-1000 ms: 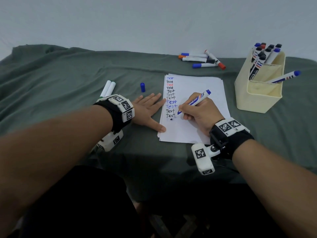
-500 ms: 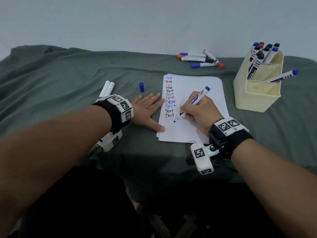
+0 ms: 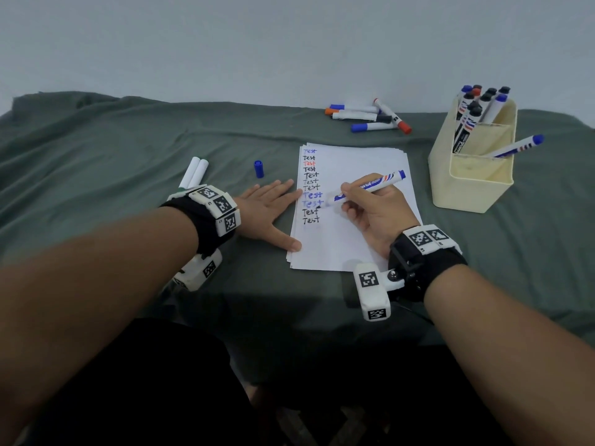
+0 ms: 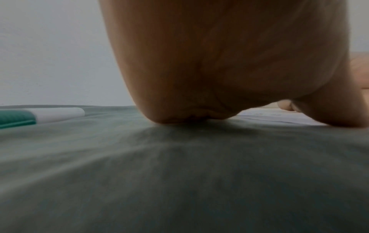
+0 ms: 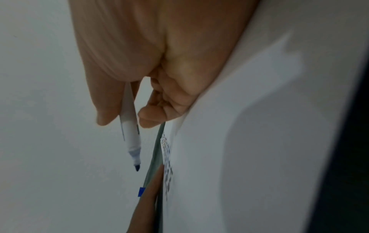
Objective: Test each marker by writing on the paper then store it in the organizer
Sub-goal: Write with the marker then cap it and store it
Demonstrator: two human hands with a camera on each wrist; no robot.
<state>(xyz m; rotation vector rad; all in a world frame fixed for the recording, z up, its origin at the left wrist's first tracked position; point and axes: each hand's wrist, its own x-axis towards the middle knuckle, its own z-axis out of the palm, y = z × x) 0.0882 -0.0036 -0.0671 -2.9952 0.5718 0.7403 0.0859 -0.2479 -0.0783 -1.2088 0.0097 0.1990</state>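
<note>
My right hand grips an uncapped blue marker, its tip lifted off the white paper beside the column of "Test" words. My left hand lies flat on the green cloth, fingertips and thumb at the paper's left edge. The marker's blue cap lies on the cloth left of the paper. The cream organizer at the right holds several markers in its back section and one blue marker leaning out of the front one.
Several loose markers lie at the back of the green cloth, by the wall. Two white markers lie left of my left wrist; one with a green cap shows in the left wrist view.
My right hand has lifted the marker's tip off the paper and swung it up and left, the barrel now lying flatter. The left hand has stayed put.
</note>
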